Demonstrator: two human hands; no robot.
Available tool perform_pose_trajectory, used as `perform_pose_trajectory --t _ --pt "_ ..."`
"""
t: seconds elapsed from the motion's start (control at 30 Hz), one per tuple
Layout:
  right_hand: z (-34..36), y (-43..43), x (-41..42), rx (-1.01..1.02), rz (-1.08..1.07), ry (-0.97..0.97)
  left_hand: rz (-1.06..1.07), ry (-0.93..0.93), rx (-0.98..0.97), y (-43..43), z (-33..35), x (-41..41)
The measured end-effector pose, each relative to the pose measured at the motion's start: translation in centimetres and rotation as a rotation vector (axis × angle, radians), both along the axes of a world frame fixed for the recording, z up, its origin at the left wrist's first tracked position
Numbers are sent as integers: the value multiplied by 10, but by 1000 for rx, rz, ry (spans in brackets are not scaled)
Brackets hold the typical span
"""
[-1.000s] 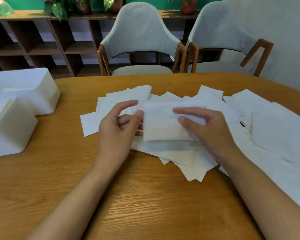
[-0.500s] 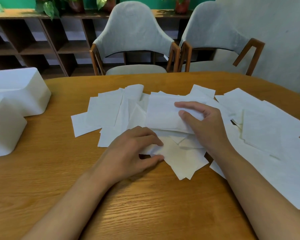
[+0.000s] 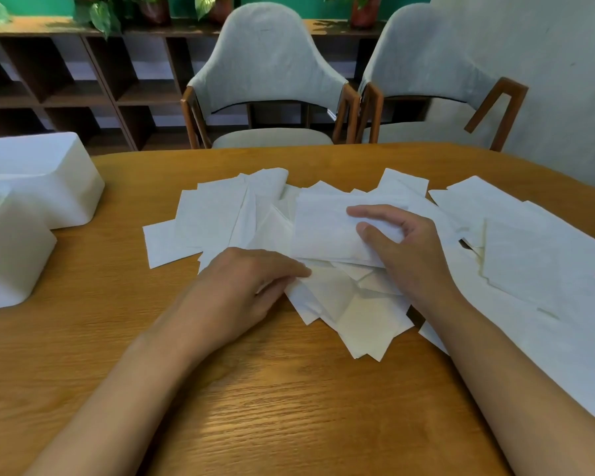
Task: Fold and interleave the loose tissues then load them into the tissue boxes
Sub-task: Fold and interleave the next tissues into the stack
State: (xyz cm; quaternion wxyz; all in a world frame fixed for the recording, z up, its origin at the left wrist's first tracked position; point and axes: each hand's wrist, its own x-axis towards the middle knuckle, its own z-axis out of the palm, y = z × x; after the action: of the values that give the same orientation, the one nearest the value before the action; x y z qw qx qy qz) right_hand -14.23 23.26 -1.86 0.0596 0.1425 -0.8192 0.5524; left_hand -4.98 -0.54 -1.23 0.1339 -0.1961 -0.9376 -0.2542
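Several loose white tissues (image 3: 217,218) lie scattered across the middle and right of the wooden table (image 3: 289,407). A folded stack of tissues (image 3: 323,228) sits on top of the pile. My right hand (image 3: 402,245) holds this stack at its right end, thumb on top. My left hand (image 3: 251,286) lies lower on the pile and pinches the edge of a loose tissue (image 3: 327,297) between thumb and fingers. Two white tissue boxes stand at the left: one nearer (image 3: 7,255), one farther back (image 3: 49,176).
More tissues (image 3: 529,262) spread over the right side of the table to its edge. Two grey upholstered chairs (image 3: 268,77) stand behind the table. A dark shelf unit (image 3: 66,84) with plants lines the back wall.
My left hand has left the folded stack, dropped toward me and taken hold of a loose tissue lower in the pile. My right hand has kept hold of the stack.
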Motion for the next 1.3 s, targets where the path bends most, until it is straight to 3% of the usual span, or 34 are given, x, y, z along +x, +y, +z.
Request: perform_pose_trajectory --t 0.17,0.4,0.5,0.7,0.87,1.0,1.17,1.3 --pt "2 -1 2 -8 -4 18 18 148 -111 15 -17 -4" --pt "2 -2 2 -2 -44 21 43 375 -53 14 -15 -3" --pt "3 0 1 5 -56 4 50 437 107 14 -5 3" --pt "9 -2 5 -45 8 10 37 157 623 7 15 6" --pt "11 -4 10 -68 116 21 -57 94 873 0 28 9" --pt "11 -4 13 -140 282 4 94 -31 1118 3 27 8" --pt "15 -6 15 -432 552 -314 371 -197 1190 11 23 3" --pt "12 -11 18 -192 286 -158 402 -245 1126 14 20 2"
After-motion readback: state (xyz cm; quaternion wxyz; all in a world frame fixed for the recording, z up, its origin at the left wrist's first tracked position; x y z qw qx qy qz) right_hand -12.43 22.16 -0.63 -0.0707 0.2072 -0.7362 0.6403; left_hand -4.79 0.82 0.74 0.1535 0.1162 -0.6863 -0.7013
